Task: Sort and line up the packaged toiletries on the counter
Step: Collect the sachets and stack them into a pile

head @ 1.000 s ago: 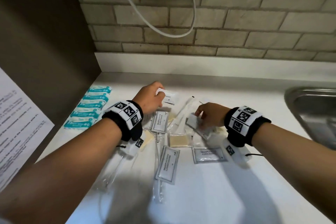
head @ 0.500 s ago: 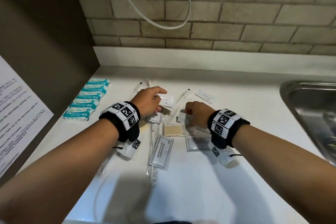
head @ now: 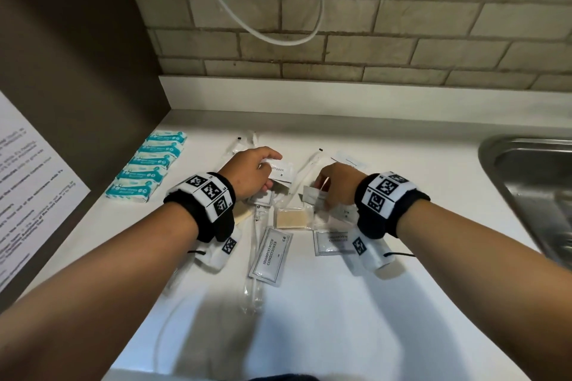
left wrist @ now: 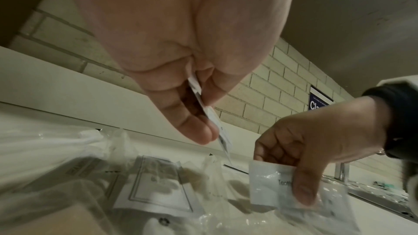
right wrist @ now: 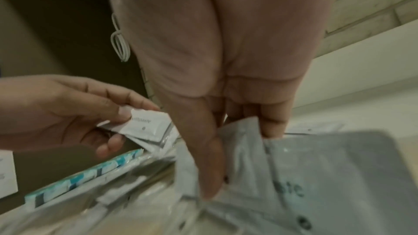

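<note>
- White toothpaste sachets now fill both our hands: left hand [head: 247,173] pinches one [head: 280,171] at frame centre, lifted off the counter [head: 340,303].
- Right hand [head: 335,184] has newly pinched another sachet [head: 312,195]; pairing likes can begin.

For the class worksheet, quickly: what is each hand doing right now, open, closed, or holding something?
Left hand: fingers pinch a white toothpaste sachet.
Right hand: fingers grip another toothpaste sachet, just above the pile.
</note>
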### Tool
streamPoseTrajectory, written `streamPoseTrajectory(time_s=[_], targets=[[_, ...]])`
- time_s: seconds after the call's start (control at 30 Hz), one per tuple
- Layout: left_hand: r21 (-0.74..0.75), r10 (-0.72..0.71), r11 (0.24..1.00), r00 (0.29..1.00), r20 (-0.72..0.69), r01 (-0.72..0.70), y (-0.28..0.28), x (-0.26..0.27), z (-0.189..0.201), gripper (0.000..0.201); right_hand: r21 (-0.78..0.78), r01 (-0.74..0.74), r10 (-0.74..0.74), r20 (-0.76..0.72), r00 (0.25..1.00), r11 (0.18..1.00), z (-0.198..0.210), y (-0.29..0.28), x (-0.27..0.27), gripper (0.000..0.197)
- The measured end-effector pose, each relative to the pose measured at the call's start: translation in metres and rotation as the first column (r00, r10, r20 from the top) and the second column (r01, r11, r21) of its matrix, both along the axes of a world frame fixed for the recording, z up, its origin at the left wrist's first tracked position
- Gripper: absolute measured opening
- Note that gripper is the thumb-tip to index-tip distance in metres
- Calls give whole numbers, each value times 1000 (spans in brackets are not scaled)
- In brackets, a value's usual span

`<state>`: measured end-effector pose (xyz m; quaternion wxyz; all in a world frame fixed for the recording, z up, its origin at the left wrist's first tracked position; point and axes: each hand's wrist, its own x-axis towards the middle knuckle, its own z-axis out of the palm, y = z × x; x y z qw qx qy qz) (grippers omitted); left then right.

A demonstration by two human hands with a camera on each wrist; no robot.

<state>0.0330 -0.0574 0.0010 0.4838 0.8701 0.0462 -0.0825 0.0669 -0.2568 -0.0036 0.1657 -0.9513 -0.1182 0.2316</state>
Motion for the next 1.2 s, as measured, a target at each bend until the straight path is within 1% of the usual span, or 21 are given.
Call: streamPoseTrajectory(time_s=[0.07, 0.17, 0.3, 0.37, 0.43, 0.5, 0.57, 0.6, 0.67, 0.7, 0.73, 0.77, 0.83, 0.87, 0.9, 0.93, 0.97, 1.0, 1.07, 1.13, 1.2], targets=[[0, -7, 1000, 1000, -1, 7, -2, 3, 1, 33, -10, -19, 19, -10, 1000, 1000, 9, -3, 12, 27], [17, -25, 1000, 1000, 10, 25, -5, 11, 3, 33, 50, 51, -52, 19, 998, 997, 19, -11, 40, 23], [97, -62, 994, 998, 34, 58, -6, 31, 5, 33, 110, 175, -180, 39, 983, 978, 23, -23, 80, 35], [123, -83, 989, 996, 34, 78, -7, 40, 4, 33, 59, 169, -173, 77, 982, 984, 13, -26, 96, 35], [128, -98, 987, 995, 27, 94, -8, 48, 2, 33, -34, 140, -135, 115, 984, 990, 0, -26, 107, 31], [123, -105, 987, 994, 15, 103, -9, 53, 0, 32, -118, 128, -115, 106, 988, 985, -13, -24, 111, 27], [130, -114, 985, 993, 5, 112, -12, 61, -2, 32, -207, 133, -105, 138, 985, 969, -21, -23, 116, 33], [138, -111, 984, 994, 0, 110, -13, 64, -3, 32, -246, 150, -121, 132, 984, 958, -23, -22, 117, 40], [145, -103, 984, 995, -7, 103, -16, 67, -4, 33, -303, 206, -178, 118, 977, 931, -27, -22, 116, 61], [146, -101, 984, 995, -8, 102, -17, 69, -5, 34, -352, 202, -171, 117, 978, 914, -28, -22, 118, 66], [147, -99, 984, 995, -12, 100, -18, 69, -6, 34, -389, 155, -128, 95, 987, 908, -37, -24, 127, 67], [148, -102, 984, 995, -13, 103, -19, 70, -7, 33, -411, 116, -89, 84, 993, 904, -55, -31, 142, 66], [157, -108, 982, 994, -8, 108, -20, 69, -8, 33, -429, 68, -67, 19, 998, 901, -91, -44, 171, 63], [168, -113, 979, 994, -1, 112, -21, 68, -8, 32, -393, 81, -85, 6, 996, 916, -96, -49, 174, 54], [174, -118, 978, 993, 4, 115, -21, 67, -8, 32, -346, 125, -121, 33, 992, 930, -92, -52, 168, 41], [172, -118, 978, 993, 6, 115, -21, 66, -8, 33, -319, 137, -117, 80, 990, 938, -70, -47, 147, 34], [169, -117, 979, 993, 8, 114, -20, 67, -9, 33, -271, 144, -122, 97, 988, 952, -45, -38, 123, 30], [164, -113, 980, 994, 9, 110, -19, 67, -10, 33, -203, 180, -164, 91, 982, 963, -35, -32, 114, 30], [144, -98, 985, 995, 10, 96, -16, 66, -10, 33, 0, 241, -240, 106, 965, 970, -19, -24, 104, 29], [128, -79, 989, 997, 25, 75, -13, 66, -9, 33, 170, 191, -213, 122, 969, 967, -6, -18, 98, 34], [138, -53, 989, 996, 74, 42, -10, 65, -6, 33, 295, 66, -107, 126, 986, 953, 9, -12, 91, 41]])
